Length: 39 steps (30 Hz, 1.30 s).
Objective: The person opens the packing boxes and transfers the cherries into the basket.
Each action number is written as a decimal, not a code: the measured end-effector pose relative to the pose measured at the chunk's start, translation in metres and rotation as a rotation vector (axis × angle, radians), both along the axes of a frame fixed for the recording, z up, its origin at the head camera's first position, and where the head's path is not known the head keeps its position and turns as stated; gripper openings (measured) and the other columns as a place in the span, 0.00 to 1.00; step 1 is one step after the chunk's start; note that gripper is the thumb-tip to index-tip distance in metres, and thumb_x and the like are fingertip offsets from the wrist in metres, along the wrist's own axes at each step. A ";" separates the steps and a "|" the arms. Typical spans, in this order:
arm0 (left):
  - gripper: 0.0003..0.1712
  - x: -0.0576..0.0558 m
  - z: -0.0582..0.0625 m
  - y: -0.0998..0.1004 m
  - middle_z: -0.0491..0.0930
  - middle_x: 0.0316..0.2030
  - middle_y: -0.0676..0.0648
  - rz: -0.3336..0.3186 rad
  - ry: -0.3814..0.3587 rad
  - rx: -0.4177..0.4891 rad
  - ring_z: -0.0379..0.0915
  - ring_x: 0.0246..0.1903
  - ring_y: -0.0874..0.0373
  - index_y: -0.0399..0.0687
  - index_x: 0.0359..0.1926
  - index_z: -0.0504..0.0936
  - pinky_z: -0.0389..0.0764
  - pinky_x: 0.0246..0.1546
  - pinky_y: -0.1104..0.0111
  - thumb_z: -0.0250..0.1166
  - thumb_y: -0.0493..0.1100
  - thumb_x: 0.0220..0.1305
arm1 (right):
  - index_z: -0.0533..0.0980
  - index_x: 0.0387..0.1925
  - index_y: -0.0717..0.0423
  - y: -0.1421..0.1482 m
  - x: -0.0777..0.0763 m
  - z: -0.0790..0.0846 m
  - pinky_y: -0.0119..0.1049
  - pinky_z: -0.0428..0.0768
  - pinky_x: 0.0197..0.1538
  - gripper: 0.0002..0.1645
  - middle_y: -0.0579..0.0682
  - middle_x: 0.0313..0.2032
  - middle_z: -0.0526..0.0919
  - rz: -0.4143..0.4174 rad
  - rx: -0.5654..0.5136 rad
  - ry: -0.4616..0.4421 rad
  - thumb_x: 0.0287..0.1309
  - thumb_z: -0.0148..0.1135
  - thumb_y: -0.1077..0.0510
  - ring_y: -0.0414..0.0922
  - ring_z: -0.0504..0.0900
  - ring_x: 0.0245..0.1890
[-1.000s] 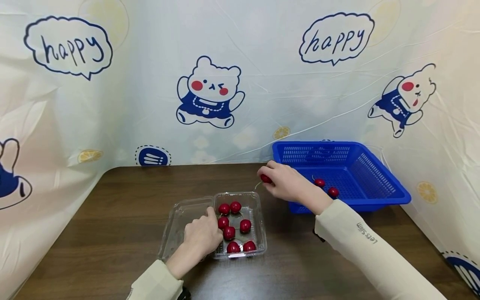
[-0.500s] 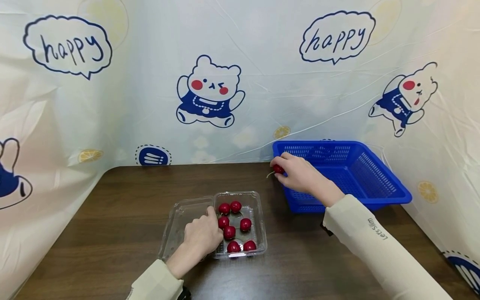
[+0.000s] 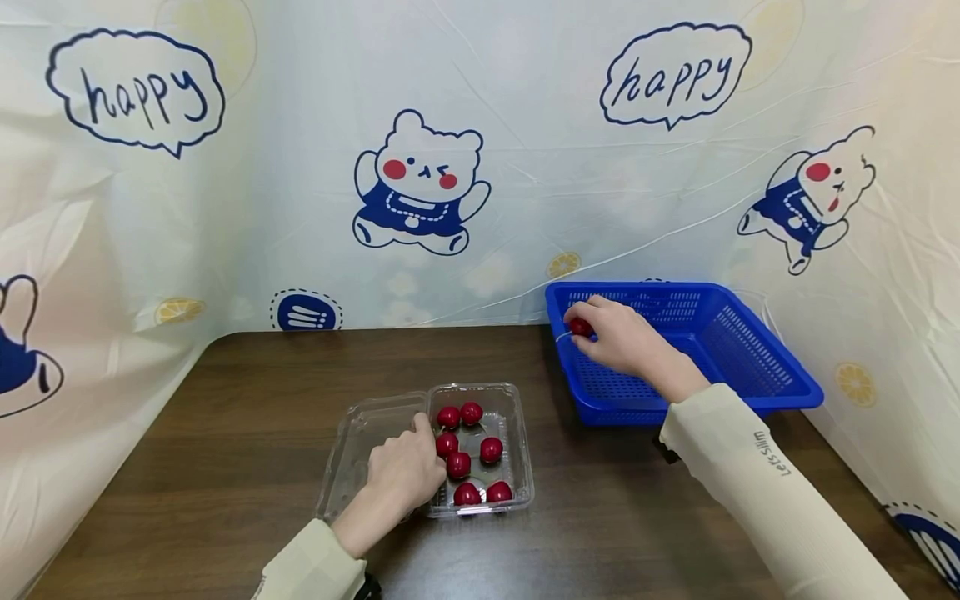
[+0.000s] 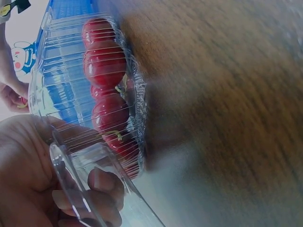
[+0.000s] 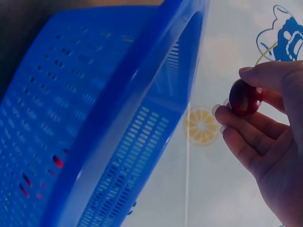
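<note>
My right hand (image 3: 630, 340) pinches a dark red cherry (image 3: 581, 327) between thumb and fingers, over the left side of a blue plastic basket (image 3: 731, 358). In the right wrist view the cherry's thin stem (image 5: 266, 53) sticks up past the thumb. My left hand (image 3: 401, 477) grips a clear plastic clamshell box (image 3: 522, 450) where the lid (image 3: 367, 437) meets the base. Its fingers (image 4: 106, 184) show through the clear plastic in the left wrist view. Several cherries (image 3: 491, 451) lie in the box's base. Red spots (image 5: 57, 161) show through the basket's slots.
Both containers stand on a dark wooden table (image 3: 247, 417), the basket at the back right and the box nearer the front. A patterned cloth (image 3: 420, 292) hangs behind the table and along its sides.
My right hand has carried the cherry rightward and up from beside the box to over the basket. Its arm now hides the cherries seen in the basket earlier. The left hand stays put.
</note>
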<state>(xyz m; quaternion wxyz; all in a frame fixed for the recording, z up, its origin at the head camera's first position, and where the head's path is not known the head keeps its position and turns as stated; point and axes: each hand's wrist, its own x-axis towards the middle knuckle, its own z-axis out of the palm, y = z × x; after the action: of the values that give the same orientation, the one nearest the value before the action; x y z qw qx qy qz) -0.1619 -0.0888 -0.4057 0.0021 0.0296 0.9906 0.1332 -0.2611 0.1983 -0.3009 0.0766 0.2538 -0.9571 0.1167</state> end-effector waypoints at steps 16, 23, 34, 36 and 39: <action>0.20 0.000 -0.001 0.000 0.83 0.24 0.36 0.005 0.002 -0.005 0.79 0.22 0.41 0.35 0.41 0.67 0.76 0.20 0.51 0.60 0.42 0.49 | 0.76 0.53 0.59 0.033 -0.009 -0.010 0.60 0.79 0.50 0.20 0.65 0.49 0.81 -0.080 0.010 -0.089 0.59 0.61 0.59 0.59 0.79 0.46; 0.20 0.000 -0.001 0.000 0.82 0.23 0.37 -0.001 -0.005 -0.007 0.78 0.21 0.42 0.34 0.42 0.67 0.76 0.19 0.51 0.60 0.42 0.50 | 0.76 0.54 0.58 0.042 -0.012 -0.016 0.62 0.78 0.51 0.21 0.65 0.50 0.80 -0.134 0.030 -0.123 0.59 0.61 0.59 0.60 0.78 0.47; 0.19 0.000 -0.001 -0.001 0.82 0.22 0.36 -0.005 0.010 -0.009 0.78 0.20 0.42 0.35 0.40 0.67 0.75 0.18 0.51 0.60 0.42 0.49 | 0.75 0.54 0.61 0.054 -0.015 -0.019 0.63 0.78 0.50 0.21 0.67 0.48 0.80 -0.167 0.043 -0.160 0.60 0.60 0.60 0.61 0.78 0.47; 0.19 0.000 -0.001 -0.001 0.82 0.23 0.36 -0.006 0.012 -0.008 0.78 0.21 0.41 0.35 0.40 0.67 0.75 0.18 0.51 0.60 0.42 0.49 | 0.74 0.54 0.61 0.056 -0.015 -0.019 0.63 0.78 0.51 0.21 0.67 0.49 0.80 -0.173 0.048 -0.170 0.59 0.60 0.60 0.62 0.78 0.47; 0.19 0.000 -0.001 0.000 0.82 0.23 0.36 -0.006 0.011 -0.008 0.78 0.21 0.41 0.35 0.39 0.66 0.75 0.18 0.51 0.60 0.42 0.49 | 0.74 0.54 0.62 0.059 -0.015 -0.020 0.63 0.78 0.50 0.21 0.68 0.50 0.81 -0.184 0.055 -0.187 0.59 0.61 0.61 0.62 0.79 0.47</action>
<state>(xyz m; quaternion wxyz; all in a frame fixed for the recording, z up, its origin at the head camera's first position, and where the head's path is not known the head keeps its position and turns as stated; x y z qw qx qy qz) -0.1622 -0.0892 -0.4068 -0.0029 0.0333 0.9911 0.1290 -0.2766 0.2570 -0.3207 -0.0094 0.1548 -0.9822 0.1060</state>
